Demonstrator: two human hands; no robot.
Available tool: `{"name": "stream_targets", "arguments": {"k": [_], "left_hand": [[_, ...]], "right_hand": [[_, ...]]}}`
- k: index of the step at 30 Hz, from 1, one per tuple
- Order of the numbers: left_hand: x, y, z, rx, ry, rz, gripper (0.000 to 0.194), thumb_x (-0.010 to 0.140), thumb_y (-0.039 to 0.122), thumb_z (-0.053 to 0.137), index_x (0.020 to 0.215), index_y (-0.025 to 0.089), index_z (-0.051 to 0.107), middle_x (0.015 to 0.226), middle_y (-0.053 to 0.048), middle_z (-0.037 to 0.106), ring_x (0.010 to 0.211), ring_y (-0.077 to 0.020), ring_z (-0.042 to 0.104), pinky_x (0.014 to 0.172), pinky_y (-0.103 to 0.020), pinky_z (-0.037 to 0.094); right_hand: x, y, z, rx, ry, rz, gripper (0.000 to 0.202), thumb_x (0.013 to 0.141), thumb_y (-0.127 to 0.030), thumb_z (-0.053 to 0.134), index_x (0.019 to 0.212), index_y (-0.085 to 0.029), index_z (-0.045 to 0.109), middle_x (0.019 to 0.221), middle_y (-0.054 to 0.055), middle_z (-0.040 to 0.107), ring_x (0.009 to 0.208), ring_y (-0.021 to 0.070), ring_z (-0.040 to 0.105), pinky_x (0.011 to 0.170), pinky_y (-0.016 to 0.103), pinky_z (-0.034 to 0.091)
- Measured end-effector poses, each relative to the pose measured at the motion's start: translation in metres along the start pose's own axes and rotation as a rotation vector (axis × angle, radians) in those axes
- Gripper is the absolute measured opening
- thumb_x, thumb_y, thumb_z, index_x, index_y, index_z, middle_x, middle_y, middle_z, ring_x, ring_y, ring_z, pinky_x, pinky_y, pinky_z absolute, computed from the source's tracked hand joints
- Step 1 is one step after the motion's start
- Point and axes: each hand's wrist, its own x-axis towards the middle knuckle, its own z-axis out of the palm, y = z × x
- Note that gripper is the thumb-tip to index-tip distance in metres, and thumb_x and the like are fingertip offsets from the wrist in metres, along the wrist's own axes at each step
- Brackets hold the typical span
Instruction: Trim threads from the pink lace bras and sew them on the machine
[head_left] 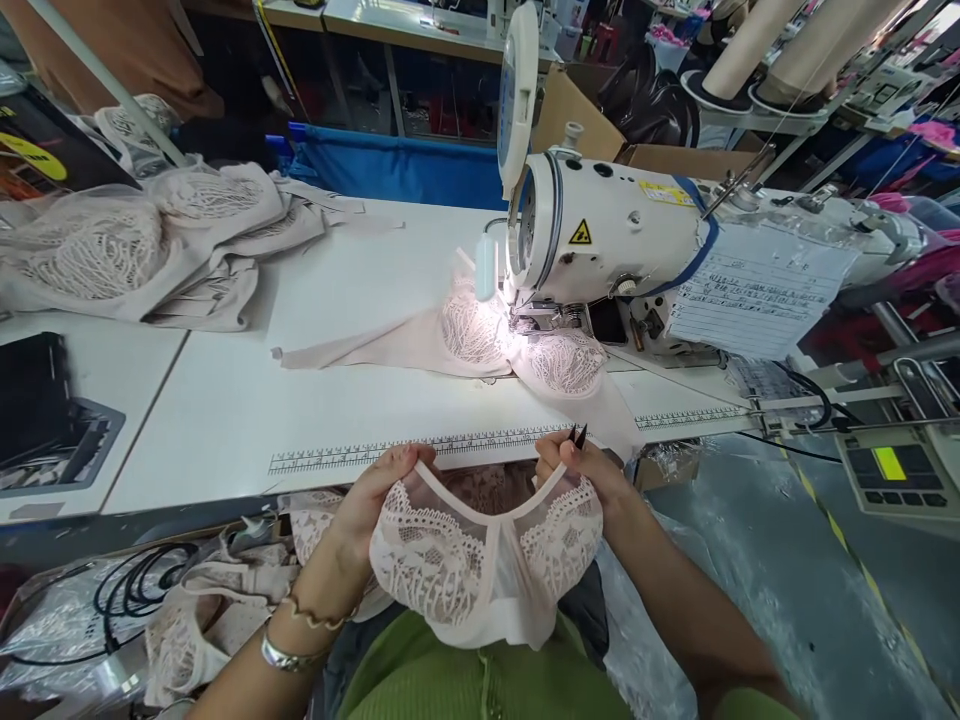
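A pale pink lace bra (487, 560) with sheer mesh along its upper edge is stretched between my hands, in front of the table edge. My left hand (379, 490) pinches its upper left end. On the other side, my right hand (589, 470) grips the upper right end. Two black pointed tips of a small tool (577, 437) stick up from my right fingers; the rest of it is hidden. Beyond my hands, another pale lace bra (562, 362) lies under the lit needle area of the white sewing machine (600, 225), one long wing reaching left.
More lace bras (202, 240) are piled at the table's left. A black tray (52, 430) sits at the left edge, and a printed ruler (450, 442) runs along the front. Below left are cables (142, 595) and loose lace pieces. A control panel (896, 470) stands right.
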Motion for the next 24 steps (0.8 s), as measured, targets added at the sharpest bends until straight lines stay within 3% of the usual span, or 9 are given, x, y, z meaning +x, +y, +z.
{"name": "stream_targets", "arguments": {"k": [4,8,11,14,16,18,20,21,24], "left_hand": [[0.001,-0.005,-0.003,-0.039,-0.026,-0.013,0.035,0.067,0.026,0.090,0.061,0.015,0.058,0.045,0.005,0.053,0.038,-0.0086,0.053,0.044,-0.018,0.050],[0.002,-0.005,-0.004,-0.040,-0.055,-0.015,0.038,0.068,0.027,0.090,0.060,0.015,0.055,0.043,0.007,0.049,0.037,-0.0061,0.051,0.043,-0.015,0.049],[0.004,-0.005,0.002,-0.018,-0.025,-0.026,0.039,0.065,0.027,0.092,0.060,0.015,0.055,0.043,0.008,0.048,0.037,-0.0054,0.049,0.043,-0.015,0.048],[0.013,-0.006,0.013,0.142,-0.019,-0.024,0.039,0.070,0.035,0.087,0.063,0.016,0.054,0.045,0.007,0.048,0.039,-0.0073,0.051,0.043,-0.017,0.048],[0.023,-0.005,0.021,0.369,-0.041,0.039,0.043,0.076,0.044,0.082,0.063,0.017,0.051,0.045,0.006,0.046,0.039,-0.0087,0.050,0.043,-0.019,0.047],[0.032,0.000,0.031,0.542,-0.065,0.099,0.044,0.077,0.049,0.079,0.063,0.017,0.052,0.049,0.004,0.050,0.043,-0.0105,0.052,0.046,-0.022,0.047],[0.034,0.008,0.042,0.670,-0.071,0.216,0.034,0.077,0.041,0.081,0.070,0.016,0.060,0.066,-0.001,0.064,0.059,-0.0136,0.061,0.057,-0.024,0.051],[0.031,0.012,0.048,0.778,-0.052,0.345,0.025,0.077,0.034,0.081,0.077,0.016,0.064,0.078,-0.003,0.069,0.071,-0.0154,0.064,0.064,-0.024,0.052],[0.008,0.016,0.061,1.317,0.009,0.886,0.010,0.083,0.018,0.074,0.091,0.021,0.069,0.092,-0.003,0.070,0.086,-0.0163,0.064,0.071,-0.025,0.052]], "right_hand": [[-0.002,0.001,0.000,-0.007,-0.041,-0.048,0.056,0.083,-0.052,0.075,0.053,-0.021,0.040,0.042,-0.008,0.038,0.037,0.0063,0.023,0.038,0.022,0.021],[-0.005,-0.001,-0.004,-0.092,-0.029,-0.069,0.059,0.082,-0.055,0.074,0.052,-0.021,0.036,0.042,-0.009,0.036,0.036,0.0054,0.023,0.038,0.022,0.020],[-0.006,-0.014,-0.004,-0.395,-0.055,-0.070,0.060,0.081,-0.068,0.069,0.053,-0.020,0.045,0.045,-0.007,0.040,0.038,0.0059,0.029,0.040,0.022,0.024],[-0.004,-0.030,0.005,-0.821,-0.142,-0.063,0.068,0.078,-0.082,0.055,0.076,-0.015,0.069,0.057,0.000,0.059,0.044,0.0089,0.045,0.045,0.023,0.034],[-0.004,-0.038,0.014,-1.000,-0.264,-0.062,0.062,0.083,-0.076,0.056,0.089,-0.016,0.073,0.070,0.004,0.069,0.055,0.0122,0.058,0.053,0.023,0.043],[-0.006,-0.044,0.023,-1.074,-0.379,-0.085,0.045,0.094,-0.059,0.057,0.086,-0.017,0.071,0.077,0.005,0.071,0.064,0.0130,0.062,0.061,0.024,0.046],[-0.013,-0.048,0.029,-1.066,-0.404,-0.128,0.037,0.100,-0.045,0.052,0.081,-0.018,0.068,0.071,0.003,0.066,0.059,0.0109,0.057,0.059,0.023,0.043],[-0.018,-0.048,0.031,-1.045,-0.369,-0.162,0.035,0.100,-0.042,0.052,0.080,-0.018,0.067,0.067,0.002,0.063,0.055,0.0098,0.053,0.056,0.022,0.041],[-0.034,-0.046,0.035,-1.015,-0.116,-0.258,0.026,0.099,-0.033,0.057,0.079,-0.019,0.067,0.060,-0.002,0.055,0.047,0.0072,0.041,0.049,0.021,0.032]]}}
